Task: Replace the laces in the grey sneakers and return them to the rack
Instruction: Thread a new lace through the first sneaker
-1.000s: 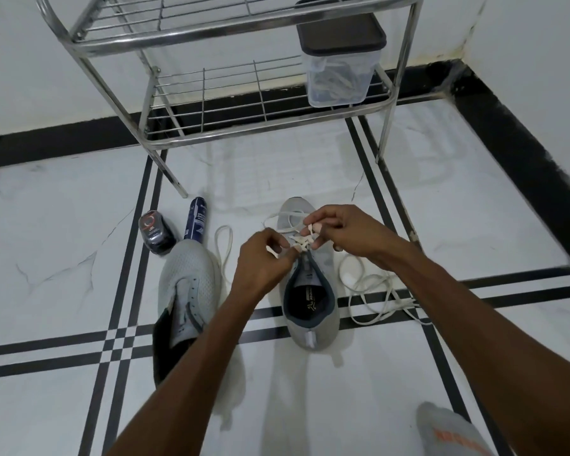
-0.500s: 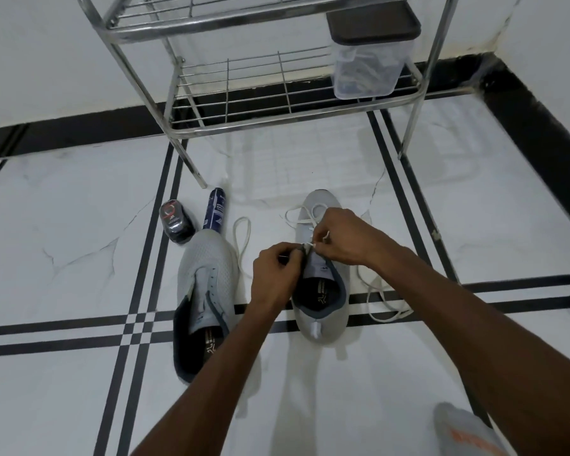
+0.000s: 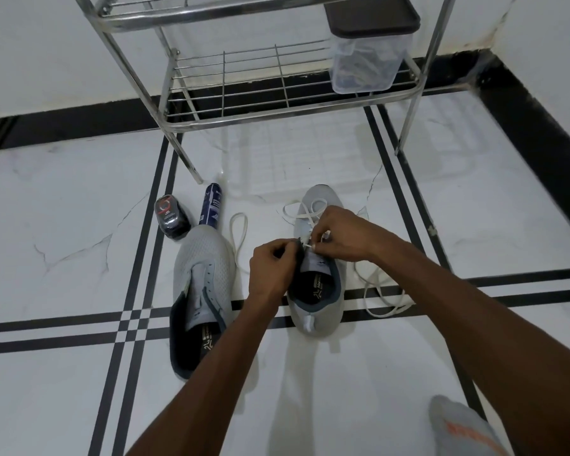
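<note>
Hand (image 3: 344,233) on half-laced grey sneaker (image 3: 320,291)

Looks like a corner of someone's home, probably an entryway. White marble-look floor tiles (image 3: 326,406) with black inlay stripes, a black skirting strip (image 3: 63,123) along plain white walls, and a steel wire shoe rack (image 3: 244,90) against the wall. A spray can (image 3: 211,205) and a shoe polish tub (image 3: 171,217) sit on the floor.

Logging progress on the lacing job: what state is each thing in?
Right sneaker: upright, partly laced.
Left sneaker: unlaced.
White lace: loose on floor.
Left hand: grips the collar.
Right hand: pinches lace.
Plastic box: lidded, on rack.
</note>
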The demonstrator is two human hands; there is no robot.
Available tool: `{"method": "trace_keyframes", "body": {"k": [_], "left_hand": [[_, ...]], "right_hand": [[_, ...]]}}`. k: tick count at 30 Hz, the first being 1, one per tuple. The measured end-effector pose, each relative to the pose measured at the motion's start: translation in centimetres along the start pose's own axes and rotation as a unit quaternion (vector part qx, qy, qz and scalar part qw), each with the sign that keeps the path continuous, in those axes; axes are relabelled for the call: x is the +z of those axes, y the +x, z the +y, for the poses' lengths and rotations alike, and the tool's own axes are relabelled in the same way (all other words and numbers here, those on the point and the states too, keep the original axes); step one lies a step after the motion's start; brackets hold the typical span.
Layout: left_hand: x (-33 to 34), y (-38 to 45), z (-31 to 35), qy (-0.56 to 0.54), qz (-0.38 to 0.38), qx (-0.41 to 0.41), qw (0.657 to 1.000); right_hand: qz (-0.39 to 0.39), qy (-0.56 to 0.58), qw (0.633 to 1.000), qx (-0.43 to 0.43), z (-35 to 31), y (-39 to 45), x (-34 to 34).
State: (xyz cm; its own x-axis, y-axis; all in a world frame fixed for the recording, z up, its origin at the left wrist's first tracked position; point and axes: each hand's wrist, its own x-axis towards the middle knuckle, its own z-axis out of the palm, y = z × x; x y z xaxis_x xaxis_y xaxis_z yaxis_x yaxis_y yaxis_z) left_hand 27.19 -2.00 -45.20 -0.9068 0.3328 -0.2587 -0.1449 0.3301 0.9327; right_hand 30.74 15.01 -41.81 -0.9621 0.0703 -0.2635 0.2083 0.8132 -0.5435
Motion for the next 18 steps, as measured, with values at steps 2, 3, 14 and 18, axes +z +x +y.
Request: {"method": "trace_keyframes", "body": {"k": [2, 3, 14, 18], "left_hand": [[0.0, 0.0, 0.0, 0.001, -0.007, 0.000, 1.000], [0.0, 0.0, 0.0, 0.001, -0.011, 0.003, 1.000], [0.0, 1.1, -1.4, -0.042, -0.039, -0.027, 0.998], [0.9, 1.5, -1.6, 0.010, 0.014, -0.019, 1.000]], "right_hand": [[0.008, 0.000, 1.000, 0.002, 0.0, -0.2, 0.0], [0.009, 0.001, 1.000, 0.001, 0.0, -0.2, 0.0], [0.112, 0.127, 0.983, 0.068, 0.5, -0.1, 2.0], [0.227, 0.181, 0.951, 0.108, -0.4, -1.6, 2.0]]}}
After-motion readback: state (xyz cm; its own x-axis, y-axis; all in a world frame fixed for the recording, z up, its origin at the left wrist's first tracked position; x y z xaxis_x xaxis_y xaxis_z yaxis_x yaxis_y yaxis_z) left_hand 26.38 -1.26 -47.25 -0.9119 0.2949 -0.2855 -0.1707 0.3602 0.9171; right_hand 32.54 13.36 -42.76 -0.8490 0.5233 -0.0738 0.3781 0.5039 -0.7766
